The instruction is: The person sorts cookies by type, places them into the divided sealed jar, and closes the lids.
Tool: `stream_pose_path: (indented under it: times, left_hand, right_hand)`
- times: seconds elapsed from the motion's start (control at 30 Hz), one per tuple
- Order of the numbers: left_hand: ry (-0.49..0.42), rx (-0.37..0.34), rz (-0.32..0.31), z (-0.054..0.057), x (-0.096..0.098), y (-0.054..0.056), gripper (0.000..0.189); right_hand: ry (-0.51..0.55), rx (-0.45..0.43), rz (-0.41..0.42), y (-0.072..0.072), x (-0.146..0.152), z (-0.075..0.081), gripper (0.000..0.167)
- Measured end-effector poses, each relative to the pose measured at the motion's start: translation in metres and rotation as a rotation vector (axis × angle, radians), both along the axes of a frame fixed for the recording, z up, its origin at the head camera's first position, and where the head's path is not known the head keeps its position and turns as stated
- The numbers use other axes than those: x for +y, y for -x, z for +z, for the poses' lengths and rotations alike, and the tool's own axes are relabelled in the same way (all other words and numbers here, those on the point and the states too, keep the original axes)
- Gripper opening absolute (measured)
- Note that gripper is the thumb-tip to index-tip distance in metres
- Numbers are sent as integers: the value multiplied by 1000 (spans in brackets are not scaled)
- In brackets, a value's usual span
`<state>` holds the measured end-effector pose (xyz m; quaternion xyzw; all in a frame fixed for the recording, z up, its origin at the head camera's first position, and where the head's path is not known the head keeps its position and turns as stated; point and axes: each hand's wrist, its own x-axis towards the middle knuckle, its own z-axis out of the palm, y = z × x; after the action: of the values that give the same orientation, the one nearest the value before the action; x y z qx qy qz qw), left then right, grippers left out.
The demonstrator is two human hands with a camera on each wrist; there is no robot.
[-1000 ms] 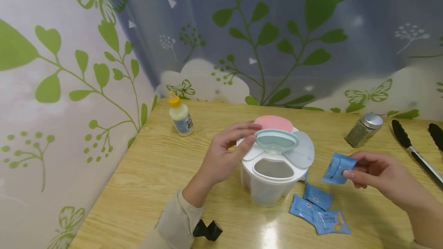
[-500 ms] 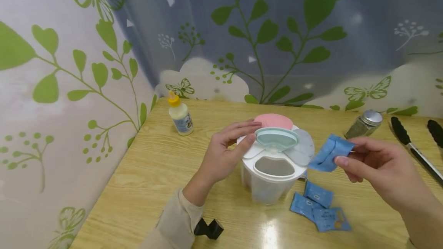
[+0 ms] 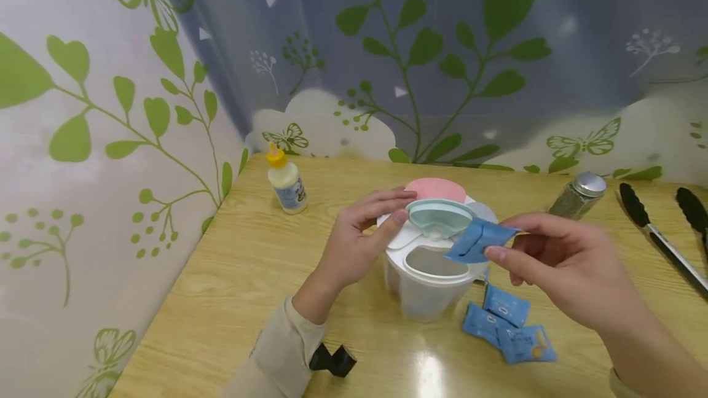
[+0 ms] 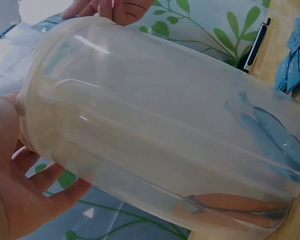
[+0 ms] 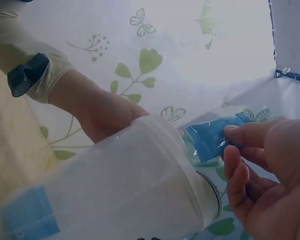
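A clear round container with a white sectioned lid stands on the table. Its teal flap is raised, leaving the front opening uncovered. My left hand holds the lid's left edge, thumb near the teal flap. Between thumb and fingers my right hand pinches a small blue sachet, just above the opening's right end. In the left wrist view, blue sachets and orange-brown packets show at the container's bottom, in separate compartments.
Several blue sachets lie on the table right of the container. A yellow-capped bottle stands at back left. A glass jar with a metal lid and black-tipped tongs are on the right. The patterned wall covering rises behind.
My right hand has carried the blue sachet leftward from beside the container to over its lid. My left hand has kept its place on the lid.
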<state>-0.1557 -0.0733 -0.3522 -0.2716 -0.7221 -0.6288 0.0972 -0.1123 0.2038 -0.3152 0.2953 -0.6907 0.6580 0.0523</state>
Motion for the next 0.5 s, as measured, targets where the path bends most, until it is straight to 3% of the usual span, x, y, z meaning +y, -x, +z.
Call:
stream_pose_path:
  times: [0.07,0.17,0.3,0.5]
  left_hand:
    - [-3,4,-7,0,0,1,32]
    - [-3,8,-15,-1,1,2,33]
    - [11,16,-11,0,0,2,33]
    - [20,7,1,2,-3,0,32]
  right_hand:
    - [-22,25,-31,-2,-6,5,34]
    - [-36,81,-3,-3,-14,7,33]
    - [-165,188,27,-3,-22,7,36]
    - [-324,253,-41,-5,-26,6,40]
